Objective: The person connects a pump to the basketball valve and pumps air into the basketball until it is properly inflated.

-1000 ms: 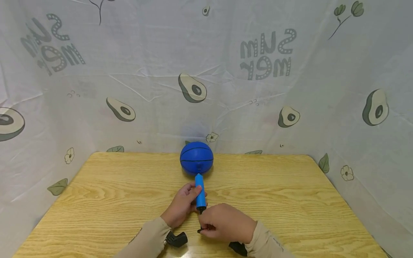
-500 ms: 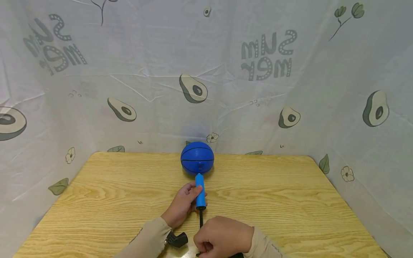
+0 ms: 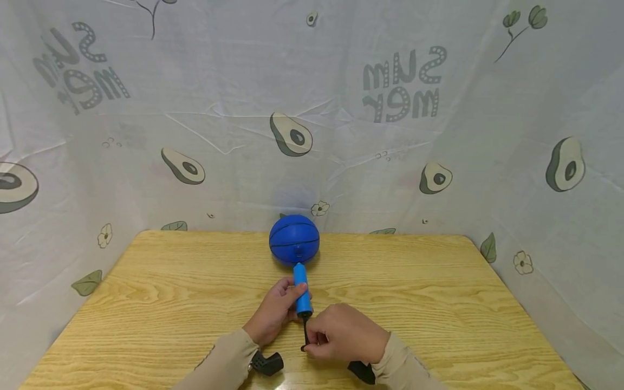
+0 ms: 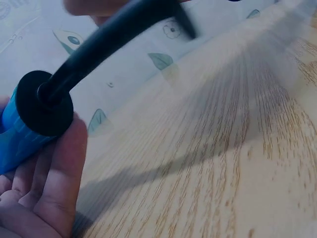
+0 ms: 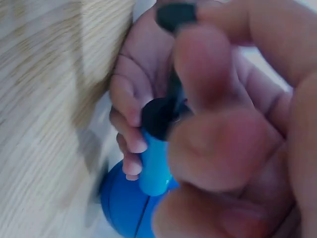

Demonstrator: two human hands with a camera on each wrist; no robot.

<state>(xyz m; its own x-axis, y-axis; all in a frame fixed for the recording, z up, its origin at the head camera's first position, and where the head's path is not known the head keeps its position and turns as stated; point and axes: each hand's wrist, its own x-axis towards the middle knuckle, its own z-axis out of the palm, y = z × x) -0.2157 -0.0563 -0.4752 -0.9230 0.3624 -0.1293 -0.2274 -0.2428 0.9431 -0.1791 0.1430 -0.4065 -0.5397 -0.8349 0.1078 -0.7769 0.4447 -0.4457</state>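
A blue ball point(image 3: 294, 235) with black lines sits near the back edge of the table. Pointing at its near side is a light blue hand pump point(image 3: 301, 287), whose tip meets the ball, though the contact itself is too small to make out. My left hand point(image 3: 274, 314) grips the pump's barrel, thumb on top. At the near end, my right hand point(image 3: 348, 335) holds the black handle point(image 5: 174, 16), fingers curled. Part of the black rod point(image 4: 104, 49) shows outside the barrel, looking bent in the left wrist view.
The wood-grain table point(image 3: 439, 303) spreads to both sides of the hands. Behind it hangs a pale curtain point(image 3: 234, 81) printed with avocados and leaves. A black wrist device point(image 3: 267, 363) sits by the left sleeve.
My right hand drew the handle back toward me, baring more rod, then pushed it forward again. The ball has shifted slightly left. My left hand stays nearly still.
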